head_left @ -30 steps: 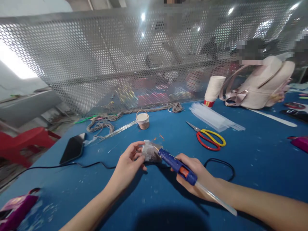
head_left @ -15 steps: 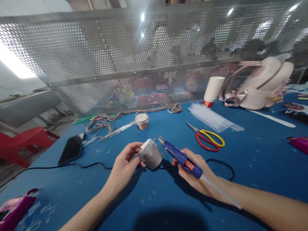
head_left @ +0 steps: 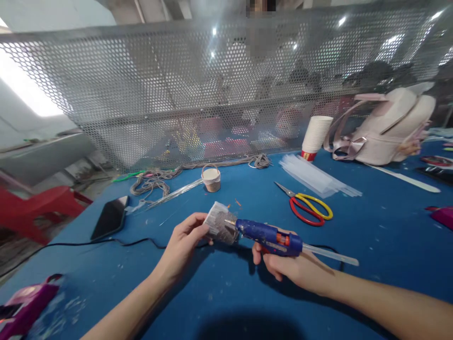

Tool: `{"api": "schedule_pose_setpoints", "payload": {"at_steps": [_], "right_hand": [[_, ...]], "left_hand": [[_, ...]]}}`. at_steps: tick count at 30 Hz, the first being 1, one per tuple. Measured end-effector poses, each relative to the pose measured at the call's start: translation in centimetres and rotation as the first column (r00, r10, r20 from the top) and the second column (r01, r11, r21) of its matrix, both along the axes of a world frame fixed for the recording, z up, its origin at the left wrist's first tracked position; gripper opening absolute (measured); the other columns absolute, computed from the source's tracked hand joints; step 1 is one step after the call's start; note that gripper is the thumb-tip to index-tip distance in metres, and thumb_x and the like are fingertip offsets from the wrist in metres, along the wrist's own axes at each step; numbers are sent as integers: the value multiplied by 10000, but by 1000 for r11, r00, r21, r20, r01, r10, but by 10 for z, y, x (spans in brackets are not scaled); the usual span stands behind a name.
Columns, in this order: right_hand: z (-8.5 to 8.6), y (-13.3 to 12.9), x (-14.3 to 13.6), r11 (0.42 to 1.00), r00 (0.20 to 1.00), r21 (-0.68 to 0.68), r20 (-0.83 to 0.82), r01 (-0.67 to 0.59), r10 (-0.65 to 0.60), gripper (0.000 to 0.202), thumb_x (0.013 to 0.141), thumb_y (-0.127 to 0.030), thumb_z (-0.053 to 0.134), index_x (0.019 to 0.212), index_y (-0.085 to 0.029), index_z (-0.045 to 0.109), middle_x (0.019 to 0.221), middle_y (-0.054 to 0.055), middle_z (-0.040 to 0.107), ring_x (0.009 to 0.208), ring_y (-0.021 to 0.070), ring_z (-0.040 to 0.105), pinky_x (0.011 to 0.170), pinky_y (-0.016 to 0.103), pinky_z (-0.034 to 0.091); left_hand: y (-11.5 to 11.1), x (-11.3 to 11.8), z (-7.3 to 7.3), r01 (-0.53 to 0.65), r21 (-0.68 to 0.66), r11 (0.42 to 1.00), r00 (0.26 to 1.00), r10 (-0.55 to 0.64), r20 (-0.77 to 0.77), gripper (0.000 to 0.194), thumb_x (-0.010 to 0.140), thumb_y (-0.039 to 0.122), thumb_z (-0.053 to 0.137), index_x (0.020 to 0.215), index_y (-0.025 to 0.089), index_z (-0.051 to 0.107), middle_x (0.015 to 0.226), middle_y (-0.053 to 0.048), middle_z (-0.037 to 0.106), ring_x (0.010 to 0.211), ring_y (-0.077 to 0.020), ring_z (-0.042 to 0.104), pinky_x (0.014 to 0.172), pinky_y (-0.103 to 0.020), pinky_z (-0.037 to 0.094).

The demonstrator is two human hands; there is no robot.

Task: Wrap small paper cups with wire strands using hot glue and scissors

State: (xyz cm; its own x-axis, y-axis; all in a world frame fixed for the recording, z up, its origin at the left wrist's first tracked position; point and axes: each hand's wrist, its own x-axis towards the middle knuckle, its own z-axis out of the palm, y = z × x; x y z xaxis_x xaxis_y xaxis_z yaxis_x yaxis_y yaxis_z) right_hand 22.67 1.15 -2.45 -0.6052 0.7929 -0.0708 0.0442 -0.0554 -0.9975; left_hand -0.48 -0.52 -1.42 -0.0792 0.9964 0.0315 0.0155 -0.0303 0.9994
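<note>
Phone (head_left: 111, 218) left of held cup (head_left: 220, 225), scissors (head_left: 299, 196) right

No legible text. Only print-like marks: a pale line (head_left: 276, 246) on the blue glue gun (head_left: 265, 236), 5 o'clock from centre, and a yellowish mark on the paper cup stack's (head_left: 316, 136) red band (head_left: 308, 156), near 3 o'clock. Both too small.

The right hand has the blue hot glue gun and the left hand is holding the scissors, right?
Not quite: the left hand holds a small grey cup-shaped piece; the scissors lie on the table, as the head view shows. The right hand does have the blue hot glue gun.
</note>
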Motion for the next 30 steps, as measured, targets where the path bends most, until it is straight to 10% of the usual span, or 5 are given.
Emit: {"api": "schedule_pose_setpoints", "payload": {"at_steps": [30], "right_hand": [[-1, 1, -1, 995, 989, -52, 113, -88, 93, 99, 585, -205, 447, 637, -187, 530, 474, -76, 427, 396, 63, 370, 399, 175, 299]], "left_hand": [[-7, 5, 4, 105, 119, 987, 907, -46, -419, 158, 799, 307, 565, 821, 189, 668, 763, -12, 568, 703, -167, 498, 653, -261, 390]]}}
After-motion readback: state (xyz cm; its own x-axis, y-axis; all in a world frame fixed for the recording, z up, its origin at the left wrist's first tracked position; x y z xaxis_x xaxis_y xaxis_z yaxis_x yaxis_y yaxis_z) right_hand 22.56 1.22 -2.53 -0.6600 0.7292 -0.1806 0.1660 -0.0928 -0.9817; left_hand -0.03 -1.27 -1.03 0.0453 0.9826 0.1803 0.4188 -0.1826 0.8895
